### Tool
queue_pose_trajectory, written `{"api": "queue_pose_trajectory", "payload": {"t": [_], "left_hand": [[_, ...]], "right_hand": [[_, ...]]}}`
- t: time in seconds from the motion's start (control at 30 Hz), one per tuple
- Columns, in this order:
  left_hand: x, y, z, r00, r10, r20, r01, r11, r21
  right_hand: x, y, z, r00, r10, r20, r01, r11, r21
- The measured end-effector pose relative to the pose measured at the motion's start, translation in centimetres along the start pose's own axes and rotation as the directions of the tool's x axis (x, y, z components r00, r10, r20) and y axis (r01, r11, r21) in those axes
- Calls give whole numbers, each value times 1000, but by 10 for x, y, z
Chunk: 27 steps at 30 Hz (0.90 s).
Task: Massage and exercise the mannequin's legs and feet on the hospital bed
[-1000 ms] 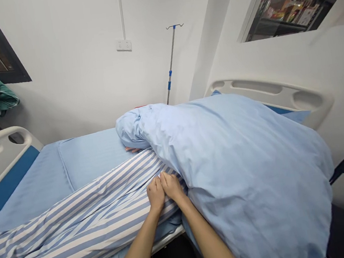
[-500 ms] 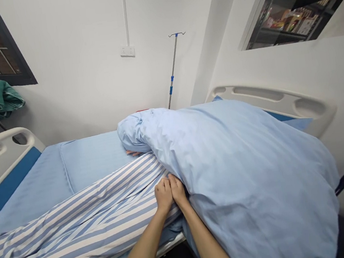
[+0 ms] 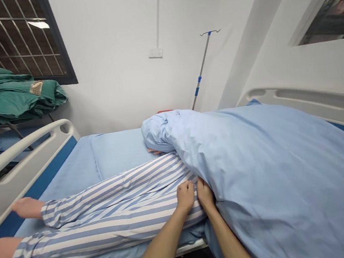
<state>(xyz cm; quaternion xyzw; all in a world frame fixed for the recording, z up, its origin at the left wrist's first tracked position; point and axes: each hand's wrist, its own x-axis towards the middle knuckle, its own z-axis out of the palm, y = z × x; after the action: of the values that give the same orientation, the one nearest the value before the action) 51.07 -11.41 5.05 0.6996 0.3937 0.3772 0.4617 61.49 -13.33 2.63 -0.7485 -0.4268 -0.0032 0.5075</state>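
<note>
Blue-and-white striped trousers [image 3: 108, 226] cover the legs of a figure lying on the bed; its bare foot [image 3: 28, 208] shows at the left. Over the upper body lies a folded-back light blue quilt [image 3: 259, 168]. My left hand [image 3: 186, 195] is closed in a fist on the trousers at the upper thigh, pinching their cloth. Beside it, a small gap apart, my right hand [image 3: 205, 193] is closed too, at the quilt's edge, seemingly on the same cloth; its fingertips are partly hidden. The figure's hand [image 3: 155, 151] peeks from under the quilt.
The bed has a footboard [image 3: 29, 152] at left and a headboard [image 3: 310, 96] at right. Behind it stands an IV pole [image 3: 203, 63] against the wall. Green folded cloth [image 3: 12, 95] lies at the far left below a barred window [image 3: 10, 36].
The view has swung left, bringing the feet and more of the footboard into sight. My hands, which touched each other before, are now slightly apart, both still closed.
</note>
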Motion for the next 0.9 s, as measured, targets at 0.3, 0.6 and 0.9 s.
{"api": "queue_pose_trajectory", "payload": {"t": [0.3,0.6,0.9], "left_hand": [[-33,-60,-184,965,-173,-198,174,985,-11],[-110,-103,-418,732,-182,-657,290,955,59],[-146,-144,-455,826,-93,-556,412,772,484]], "right_hand": [[-3,-2,-1,999,28,27,-27,998,-52],[-7,-3,1,986,132,105,-96,953,-288],[-2,-22,-4,922,227,314,-2,812,-583]]}}
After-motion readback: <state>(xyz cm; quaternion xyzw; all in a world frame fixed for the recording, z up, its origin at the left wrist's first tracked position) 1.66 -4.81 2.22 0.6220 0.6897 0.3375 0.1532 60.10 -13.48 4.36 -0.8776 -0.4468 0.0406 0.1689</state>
